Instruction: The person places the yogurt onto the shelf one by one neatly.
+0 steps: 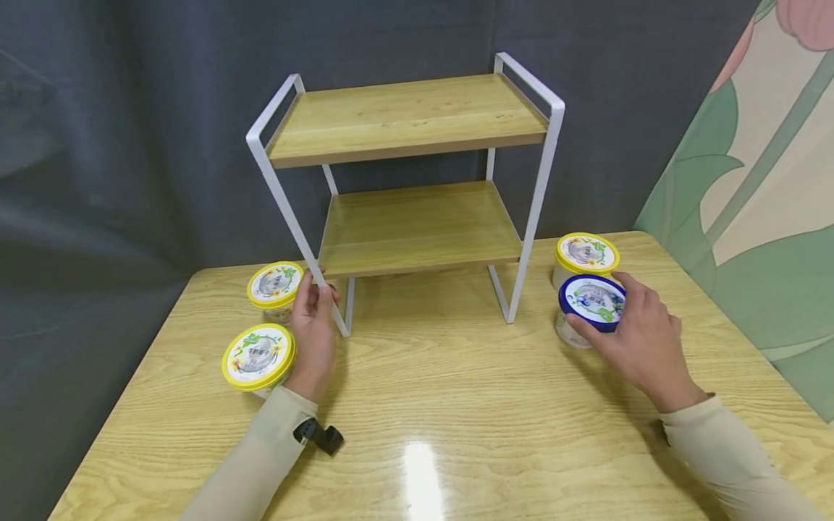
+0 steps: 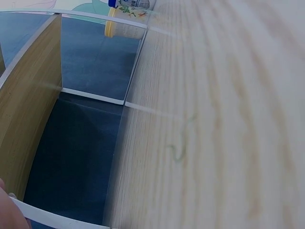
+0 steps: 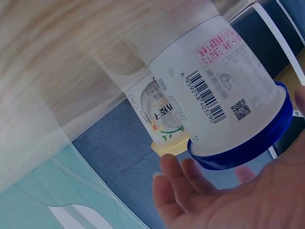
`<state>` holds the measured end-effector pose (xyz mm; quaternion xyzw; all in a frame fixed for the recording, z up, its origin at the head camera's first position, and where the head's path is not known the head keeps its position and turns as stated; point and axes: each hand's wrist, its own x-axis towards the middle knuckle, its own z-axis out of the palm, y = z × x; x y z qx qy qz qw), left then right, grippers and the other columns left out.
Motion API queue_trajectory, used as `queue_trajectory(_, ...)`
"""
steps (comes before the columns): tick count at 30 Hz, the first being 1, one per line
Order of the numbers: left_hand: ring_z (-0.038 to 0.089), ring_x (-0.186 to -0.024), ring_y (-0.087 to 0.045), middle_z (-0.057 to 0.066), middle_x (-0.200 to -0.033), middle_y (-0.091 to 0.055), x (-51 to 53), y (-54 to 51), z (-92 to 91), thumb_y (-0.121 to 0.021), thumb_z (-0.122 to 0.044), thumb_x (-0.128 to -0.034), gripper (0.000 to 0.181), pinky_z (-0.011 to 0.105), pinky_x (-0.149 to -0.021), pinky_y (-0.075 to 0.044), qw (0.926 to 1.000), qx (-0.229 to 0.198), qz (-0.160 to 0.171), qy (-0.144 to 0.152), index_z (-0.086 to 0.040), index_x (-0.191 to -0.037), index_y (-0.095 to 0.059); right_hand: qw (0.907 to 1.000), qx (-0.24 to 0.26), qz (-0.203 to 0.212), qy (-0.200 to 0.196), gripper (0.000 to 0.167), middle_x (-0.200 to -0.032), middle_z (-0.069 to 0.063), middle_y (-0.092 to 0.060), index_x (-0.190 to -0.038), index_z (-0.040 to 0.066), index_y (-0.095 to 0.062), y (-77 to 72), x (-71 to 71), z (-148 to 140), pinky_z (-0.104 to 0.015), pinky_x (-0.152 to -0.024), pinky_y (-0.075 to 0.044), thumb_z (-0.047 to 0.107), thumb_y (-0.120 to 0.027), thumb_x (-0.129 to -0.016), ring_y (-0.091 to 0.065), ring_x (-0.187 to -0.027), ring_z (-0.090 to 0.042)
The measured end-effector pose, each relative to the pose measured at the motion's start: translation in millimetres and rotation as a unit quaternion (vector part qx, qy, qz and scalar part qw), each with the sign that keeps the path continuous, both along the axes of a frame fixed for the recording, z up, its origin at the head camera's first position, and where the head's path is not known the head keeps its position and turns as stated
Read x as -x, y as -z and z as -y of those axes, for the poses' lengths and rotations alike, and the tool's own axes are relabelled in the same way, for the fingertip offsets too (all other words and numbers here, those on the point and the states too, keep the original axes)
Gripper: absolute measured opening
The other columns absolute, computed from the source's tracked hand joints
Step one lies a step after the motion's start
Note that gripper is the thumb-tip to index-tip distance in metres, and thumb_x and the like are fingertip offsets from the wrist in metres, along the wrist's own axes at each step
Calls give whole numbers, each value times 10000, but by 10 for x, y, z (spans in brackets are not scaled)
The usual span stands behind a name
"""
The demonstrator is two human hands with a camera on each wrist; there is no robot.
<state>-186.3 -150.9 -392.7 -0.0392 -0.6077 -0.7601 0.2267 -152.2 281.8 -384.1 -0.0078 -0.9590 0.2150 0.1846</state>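
Note:
A two-tier shelf rack with wooden boards and a white metal frame stands on the table. My left hand holds its left front leg near the lower board; in the left wrist view only a bit of a finger shows by the frame. On the right, my right hand grips a white tub with a blue lid, thumb at the near left and fingers on the far right of the lid. The tub stands upright on the table. Directly behind it is a yellow-lidded tub.
Left of the rack stand two more yellow-lidded tubs, one farther back and one nearer, beside my left hand and wrist. A dark curtain hangs behind the wooden table. A flower-patterned panel borders the right side.

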Motion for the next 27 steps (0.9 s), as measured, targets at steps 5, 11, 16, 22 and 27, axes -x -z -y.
queue_trajectory(5, 103, -921, -518, -65, -917, -540, -1, 10, 10, -487, -214, -1049, 390, 221, -927, -417, 10000, 17, 59, 4, -123, -1428, -469, 9999, -136, 1, 48, 922, -1273, -386, -443, -1458, 4, -337, 14, 6, -14, -650, -786, -318, 601, -681, -845, -411, -1124, -574)
queue_trajectory(11, 107, -936, -524, -56, -931, -547, -9, 13, 21, -498, -244, -1041, 398, 218, -922, -423, 9999, 115, 74, 37, -146, -1426, -471, 9997, -195, 35, -121, 818, -1256, -374, -445, -1466, 33, -327, 18, 4, -26, -639, -806, -295, 501, -653, -880, -391, -1118, -567)
queue_trajectory(16, 102, -936, -525, -60, -935, -548, -13, 17, 27, -497, -266, -1041, 416, 214, -917, -427, 9997, 200, 94, 41, -159, -1441, -459, 9989, -83, 309, -351, 807, -1403, -371, -407, -1554, 94, -220, -8, 12, -29, -696, -881, -258, 379, -590, -896, -391, -1204, -591)
queue_trajectory(22, 103, -926, -517, -61, -924, -540, -10, 15, 24, -490, -250, -1044, 404, 216, -914, -419, 9998, 199, 72, 41, -146, -1433, -457, 9992, -51, 257, -288, 915, -1454, -363, -352, -1566, 98, -189, 3, 16, -21, -690, -884, -261, 500, -650, -886, -382, -1247, -580)
queue_trajectory(27, 96, -920, -533, -57, -910, -550, -13, 8, 22, -514, -239, -1035, 415, 204, -901, -430, 9999, 110, 48, 13, -128, -1432, -468, 9998, -89, 154, -23, 968, -1389, -393, -317, -1495, 55, -281, 31, 11, -15, -673, -847, -275, 613, -699, -821, -337, -1215, -570)
